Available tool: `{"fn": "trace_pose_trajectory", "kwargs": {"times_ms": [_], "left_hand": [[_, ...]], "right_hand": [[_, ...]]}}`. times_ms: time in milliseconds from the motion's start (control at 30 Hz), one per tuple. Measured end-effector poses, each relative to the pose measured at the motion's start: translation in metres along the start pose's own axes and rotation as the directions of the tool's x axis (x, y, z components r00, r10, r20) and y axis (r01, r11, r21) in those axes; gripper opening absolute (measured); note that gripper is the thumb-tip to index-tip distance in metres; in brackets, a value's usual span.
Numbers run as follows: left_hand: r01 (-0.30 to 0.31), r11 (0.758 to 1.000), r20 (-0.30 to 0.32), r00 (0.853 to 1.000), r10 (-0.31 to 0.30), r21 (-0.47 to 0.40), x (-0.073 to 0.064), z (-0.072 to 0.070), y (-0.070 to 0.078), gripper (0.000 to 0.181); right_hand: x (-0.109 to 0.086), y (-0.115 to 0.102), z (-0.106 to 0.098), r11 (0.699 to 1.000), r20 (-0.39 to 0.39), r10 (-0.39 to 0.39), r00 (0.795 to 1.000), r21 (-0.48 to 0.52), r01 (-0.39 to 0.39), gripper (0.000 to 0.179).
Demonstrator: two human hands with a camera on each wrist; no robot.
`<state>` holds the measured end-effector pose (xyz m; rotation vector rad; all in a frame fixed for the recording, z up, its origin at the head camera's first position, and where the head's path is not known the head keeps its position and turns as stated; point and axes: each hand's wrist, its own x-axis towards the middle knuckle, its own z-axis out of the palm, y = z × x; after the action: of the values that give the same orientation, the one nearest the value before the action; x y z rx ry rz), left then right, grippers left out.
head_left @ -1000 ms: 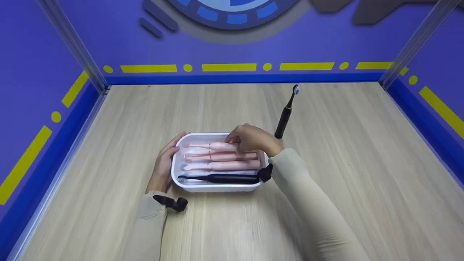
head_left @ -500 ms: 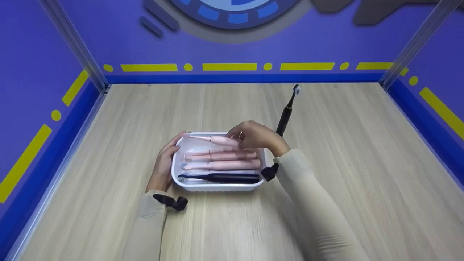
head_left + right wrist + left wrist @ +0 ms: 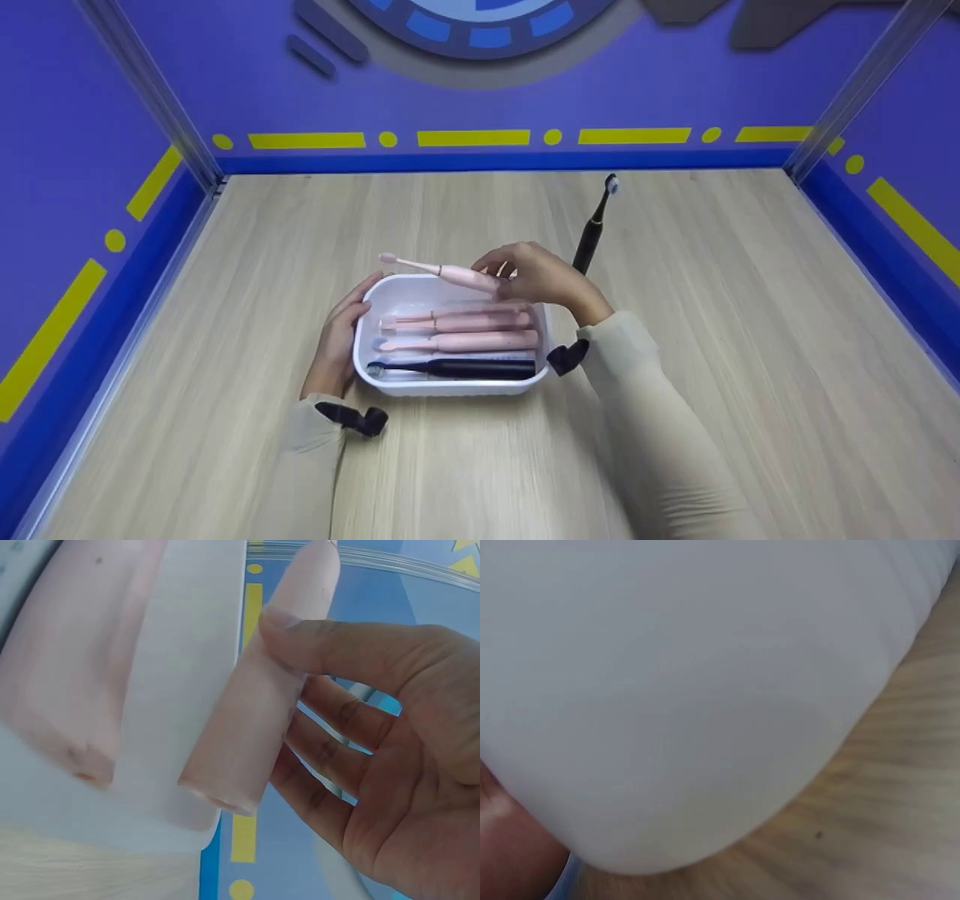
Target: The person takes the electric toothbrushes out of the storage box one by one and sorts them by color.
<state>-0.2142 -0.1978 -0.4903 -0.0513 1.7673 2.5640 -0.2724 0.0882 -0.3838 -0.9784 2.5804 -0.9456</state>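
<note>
My right hand (image 3: 551, 279) pinches the handle of a pink electric toothbrush (image 3: 461, 277), held slanted above the far rim of a white plastic tub (image 3: 450, 388). The right wrist view shows the thumb on one side of that handle (image 3: 247, 720) and the fingers behind it. Its brush head points left, past the rim. Inside the tub lie several pink toothbrushes (image 3: 487, 342) side by side, and a black electric toothbrush (image 3: 480, 369) nearest me. My left hand (image 3: 337, 337) grips the tub's left end at the rim; the tub's outer wall (image 3: 690, 705) fills the left wrist view.
Another black electric toothbrush (image 3: 589, 241) lies on the wooden table (image 3: 712, 300) behind my right hand, which covers its lower end. Blue-purple panels (image 3: 487, 105) with yellow marks enclose the table at the back and both sides.
My right hand has lifted the pink toothbrush from the back of the tub, up and away, to above the far rim. The left hand and the tub have stayed put.
</note>
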Motion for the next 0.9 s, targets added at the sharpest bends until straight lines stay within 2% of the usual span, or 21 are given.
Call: {"fn": "trace_pose_trajectory", "kwargs": {"times_ms": [200,467,900], "left_hand": [[0.012,1.0,0.007,1.0,-0.012,0.016,0.001,-0.001,-0.001,0.052],[0.012,1.0,0.01,1.0,-0.012,0.024,0.002,-0.002,-0.001,0.051],[0.019,1.0,-0.001,1.0,-0.019,0.025,0.0,-0.002,0.0,0.052]], "right_hand": [[-0.005,0.002,-0.004,0.998,-0.097,-0.014,0.995,0.06,0.02,0.04],[-0.014,0.006,-0.011,0.984,-0.232,-0.009,0.973,0.172,0.051,0.04],[-0.032,0.01,-0.02,0.972,-0.448,0.022,0.894,0.219,0.086,0.044]]}}
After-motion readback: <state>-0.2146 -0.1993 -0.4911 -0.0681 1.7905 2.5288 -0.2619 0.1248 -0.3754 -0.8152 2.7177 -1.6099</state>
